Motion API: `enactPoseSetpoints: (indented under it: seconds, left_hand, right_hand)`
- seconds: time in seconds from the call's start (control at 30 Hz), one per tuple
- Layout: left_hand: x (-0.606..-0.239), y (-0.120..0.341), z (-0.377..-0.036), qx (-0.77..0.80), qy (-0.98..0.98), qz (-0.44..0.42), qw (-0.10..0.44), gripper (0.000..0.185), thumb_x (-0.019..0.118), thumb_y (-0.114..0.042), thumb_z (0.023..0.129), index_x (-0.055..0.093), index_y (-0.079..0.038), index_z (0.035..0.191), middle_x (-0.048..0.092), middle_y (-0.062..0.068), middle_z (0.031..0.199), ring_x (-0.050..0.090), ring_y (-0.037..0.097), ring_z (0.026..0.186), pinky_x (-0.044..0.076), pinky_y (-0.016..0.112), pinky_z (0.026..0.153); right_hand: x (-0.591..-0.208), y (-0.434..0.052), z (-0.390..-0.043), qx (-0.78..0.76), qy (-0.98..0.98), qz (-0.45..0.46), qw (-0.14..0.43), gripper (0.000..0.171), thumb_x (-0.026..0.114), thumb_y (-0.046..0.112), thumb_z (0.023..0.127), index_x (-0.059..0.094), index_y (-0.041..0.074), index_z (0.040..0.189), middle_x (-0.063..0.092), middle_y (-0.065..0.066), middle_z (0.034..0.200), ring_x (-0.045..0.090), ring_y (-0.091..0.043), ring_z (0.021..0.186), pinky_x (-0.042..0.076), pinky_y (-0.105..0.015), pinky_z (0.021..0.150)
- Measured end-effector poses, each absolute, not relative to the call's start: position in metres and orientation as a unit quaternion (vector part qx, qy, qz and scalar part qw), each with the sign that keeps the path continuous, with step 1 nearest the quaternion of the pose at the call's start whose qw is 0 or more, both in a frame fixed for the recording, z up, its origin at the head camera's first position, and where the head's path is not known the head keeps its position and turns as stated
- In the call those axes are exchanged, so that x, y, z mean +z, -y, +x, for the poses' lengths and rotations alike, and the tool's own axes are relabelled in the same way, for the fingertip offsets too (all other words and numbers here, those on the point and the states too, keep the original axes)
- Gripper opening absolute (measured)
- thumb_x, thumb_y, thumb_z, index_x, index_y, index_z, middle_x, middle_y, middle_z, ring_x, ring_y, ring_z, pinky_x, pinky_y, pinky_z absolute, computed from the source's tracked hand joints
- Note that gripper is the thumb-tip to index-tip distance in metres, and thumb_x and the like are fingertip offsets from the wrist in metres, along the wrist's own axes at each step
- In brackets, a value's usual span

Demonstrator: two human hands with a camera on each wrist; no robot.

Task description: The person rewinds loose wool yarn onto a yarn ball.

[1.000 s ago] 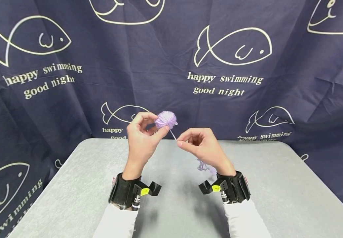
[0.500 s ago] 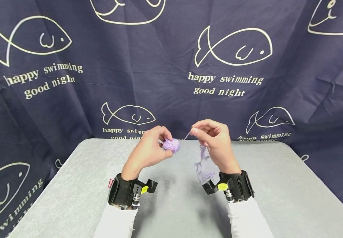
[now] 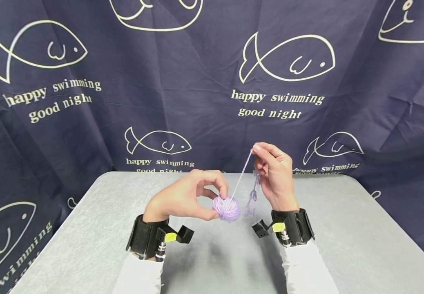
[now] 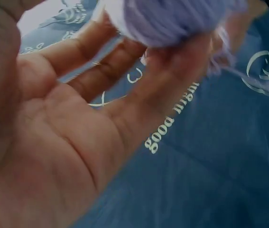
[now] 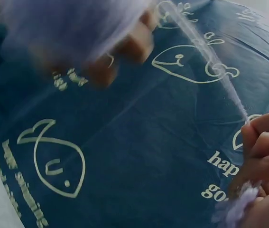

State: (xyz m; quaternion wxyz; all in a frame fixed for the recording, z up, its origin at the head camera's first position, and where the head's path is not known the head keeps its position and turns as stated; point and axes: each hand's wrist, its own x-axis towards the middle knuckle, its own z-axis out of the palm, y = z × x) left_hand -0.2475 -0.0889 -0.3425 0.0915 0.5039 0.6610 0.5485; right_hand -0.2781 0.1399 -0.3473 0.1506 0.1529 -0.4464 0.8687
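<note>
My left hand [image 3: 193, 194] pinches a small ball of lilac yarn [image 3: 228, 209] between thumb and fingertips, above the table. From the ball a taut strand [image 3: 242, 173] slants up to my right hand [image 3: 276, 171], which pinches it between thumb and index finger. A loose, kinked tail of yarn [image 3: 253, 195] hangs below the right hand. In the left wrist view the yarn ball [image 4: 172, 19] sits at the fingertips, partly cut off by the frame's top. The right wrist view shows the strand [image 5: 215, 61] running into the right fingertips, with a fluffy bit of yarn [image 5: 238, 206] by the palm.
A grey table [image 3: 98, 228] lies under both hands. Behind it hangs a dark blue curtain [image 3: 204, 81] with white fish drawings and lettering. Black cuffs with small camera mounts [image 3: 147, 239] are strapped round both wrists.
The left hand has turned and come down and right with the ball. My right hand has moved up and right, so a longer strand stretches between them and the loose tail hangs freely.
</note>
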Motion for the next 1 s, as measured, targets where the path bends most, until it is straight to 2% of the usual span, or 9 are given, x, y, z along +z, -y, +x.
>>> enactPoseSetpoints:
  seconds: [0.17,0.27,0.37,0.4,0.47,0.63,0.73,0.83,1.0]
  left_hand:
    - [-0.338,0.087,-0.245,0.632,-0.577,0.516,0.034,0.035,0.077,0.019,0.071,0.06,0.001,0.096,0.056,0.015,0.101,0.058,0.026,0.096,0.059,0.051,0.086]
    - [-0.336,0.085,-0.244,0.679,-0.543,0.493,-0.04,0.035,0.075,0.021,0.069,0.057,0.007,0.096,0.058,0.012,0.104,0.059,0.024,0.098,0.059,0.046,0.088]
    - [-0.334,0.081,-0.244,0.714,-0.52,0.452,-0.124,0.036,0.072,0.023,0.067,0.058,0.005,0.095,0.059,0.009,0.105,0.061,0.02,0.098,0.06,0.036,0.086]
    - [-0.334,0.08,-0.245,0.723,-0.516,0.434,-0.15,0.037,0.072,0.023,0.067,0.059,0.003,0.095,0.059,0.008,0.105,0.061,0.019,0.098,0.059,0.032,0.085]
    - [-0.335,0.079,-0.246,0.731,-0.515,0.4,-0.2,0.035,0.071,0.024,0.067,0.058,0.007,0.095,0.059,0.006,0.105,0.062,0.017,0.098,0.059,0.028,0.083]
    - [-0.337,0.077,-0.25,0.705,-0.555,0.319,-0.306,0.037,0.073,0.023,0.069,0.052,0.02,0.099,0.057,0.005,0.104,0.063,0.017,0.097,0.059,0.029,0.082]
    - [-0.339,0.078,-0.253,0.665,-0.604,0.278,-0.341,0.035,0.075,0.019,0.071,0.056,0.014,0.1,0.058,0.008,0.103,0.064,0.018,0.096,0.059,0.03,0.083]
    - [-0.343,0.081,-0.257,0.607,-0.665,0.25,-0.357,0.036,0.077,0.013,0.072,0.06,0.007,0.102,0.06,0.011,0.104,0.063,0.018,0.094,0.06,0.03,0.08]
    - [-0.348,0.087,-0.26,0.501,-0.763,0.239,-0.332,0.035,0.078,0.007,0.067,0.065,-0.002,0.099,0.06,0.007,0.097,0.061,0.017,0.086,0.06,0.03,0.071]
  right_hand:
    - [-0.353,-0.135,-0.281,0.786,0.577,0.145,0.171,0.016,0.073,-0.006,0.088,0.078,0.009,0.085,0.069,0.001,0.072,0.046,-0.008,0.051,0.032,-0.017,0.044]
    - [-0.357,-0.132,-0.282,0.718,0.655,0.17,0.163,0.006,0.076,-0.003,0.087,0.077,0.002,0.09,0.069,0.002,0.075,0.05,-0.007,0.054,0.038,-0.017,0.048]
    - [-0.359,-0.13,-0.281,0.657,0.711,0.211,0.136,0.008,0.075,-0.003,0.086,0.074,-0.006,0.093,0.07,0.001,0.078,0.052,-0.007,0.056,0.043,-0.019,0.05]
    - [-0.359,-0.13,-0.281,0.637,0.725,0.228,0.126,0.008,0.075,-0.002,0.086,0.074,-0.006,0.093,0.069,0.0,0.078,0.052,-0.008,0.056,0.043,-0.019,0.05]
    - [-0.36,-0.129,-0.28,0.601,0.746,0.268,0.102,0.007,0.075,-0.001,0.086,0.075,-0.004,0.093,0.069,-0.001,0.078,0.053,-0.009,0.057,0.043,-0.021,0.051]
    - [-0.358,-0.126,-0.273,0.543,0.765,0.342,0.049,0.006,0.076,0.003,0.087,0.077,0.009,0.089,0.071,-0.002,0.082,0.057,-0.013,0.062,0.045,-0.023,0.053]
    - [-0.356,-0.125,-0.269,0.541,0.759,0.361,0.039,0.008,0.076,0.002,0.087,0.077,0.01,0.089,0.072,0.0,0.083,0.059,-0.013,0.063,0.047,-0.023,0.054]
    - [-0.354,-0.125,-0.267,0.564,0.734,0.374,0.05,0.007,0.076,-0.001,0.087,0.076,0.005,0.09,0.071,0.0,0.083,0.059,-0.012,0.065,0.047,-0.021,0.054]
    - [-0.352,-0.129,-0.268,0.626,0.687,0.356,0.097,0.007,0.075,-0.005,0.086,0.074,-0.003,0.092,0.066,-0.001,0.076,0.049,-0.01,0.056,0.039,-0.022,0.047]
